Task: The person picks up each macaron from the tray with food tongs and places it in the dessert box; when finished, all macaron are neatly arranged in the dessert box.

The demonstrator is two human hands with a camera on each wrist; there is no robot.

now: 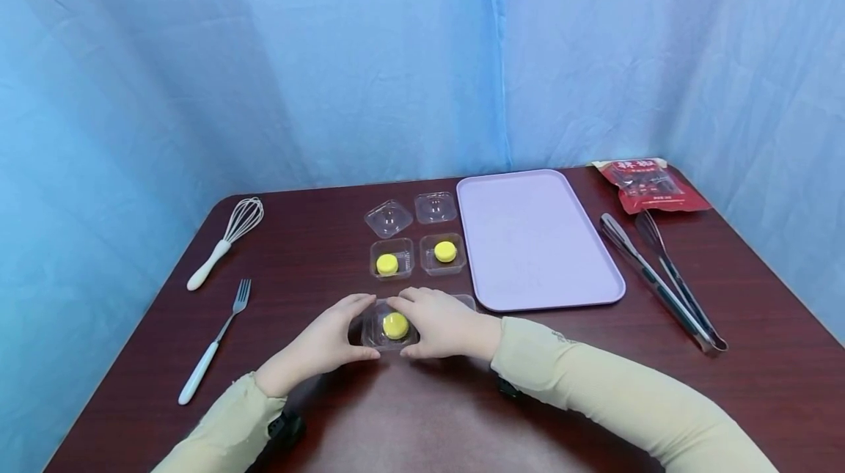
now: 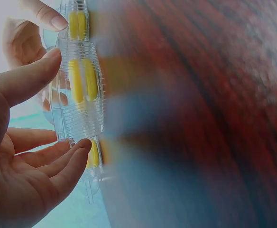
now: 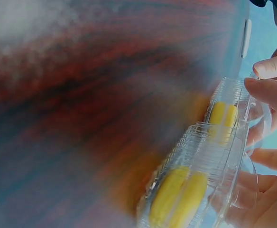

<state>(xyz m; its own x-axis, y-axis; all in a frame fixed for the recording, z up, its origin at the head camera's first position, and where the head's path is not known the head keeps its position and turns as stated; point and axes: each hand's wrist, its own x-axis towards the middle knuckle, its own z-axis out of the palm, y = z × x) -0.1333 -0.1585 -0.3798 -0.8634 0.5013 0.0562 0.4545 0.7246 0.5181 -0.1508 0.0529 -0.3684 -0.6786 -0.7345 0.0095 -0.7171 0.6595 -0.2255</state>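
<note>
A clear plastic box with a yellow macaron in it stands at the front of the table, topped by a clear domed lid. My left hand grips the box's left side, thumb at the near edge and fingers at the far one. Across the right side my right hand holds the lid edge between thumb and fingers. A neighbouring box is mostly hidden behind the right hand; its macaron shows in the right wrist view. Whether the lid is fully seated, I cannot tell.
Behind stand two open boxes with yellow macarons, and two loose lids farther back. A lilac tray, metal tongs and a red food packet lie right. At left are a whisk and a fork.
</note>
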